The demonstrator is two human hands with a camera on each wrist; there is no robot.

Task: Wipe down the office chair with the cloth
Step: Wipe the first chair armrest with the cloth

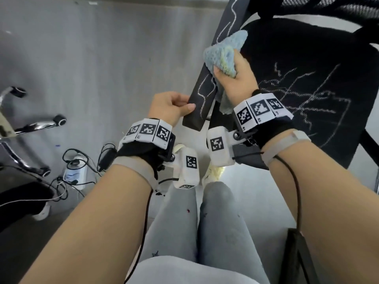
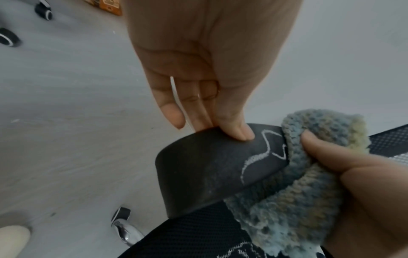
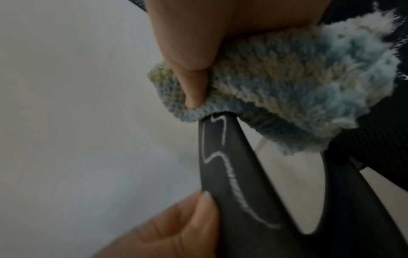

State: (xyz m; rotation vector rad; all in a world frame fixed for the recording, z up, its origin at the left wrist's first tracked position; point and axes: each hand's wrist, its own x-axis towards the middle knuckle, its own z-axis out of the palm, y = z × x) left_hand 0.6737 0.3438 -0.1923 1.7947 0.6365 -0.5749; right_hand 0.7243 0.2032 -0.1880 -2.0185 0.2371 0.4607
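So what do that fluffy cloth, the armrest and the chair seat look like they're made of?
The cloth looks like plush microfibre or terry: a fuzzy, looped blue and yellowish pile. The armrest seems to be matte dark plastic or rubbery foam: smooth, dull, marked with white chalky lines. The seat looks like black woven mesh fabric, its fine weave showing in the left wrist view.

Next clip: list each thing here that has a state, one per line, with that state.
Armrest: chalk-marked, not yet wiped clean.
Cloth: bunched, pressed on the armrest.
Seat: covered in chalk scribbles.
Left hand: grips the armrest's near end.
Right hand: grips the cloth.
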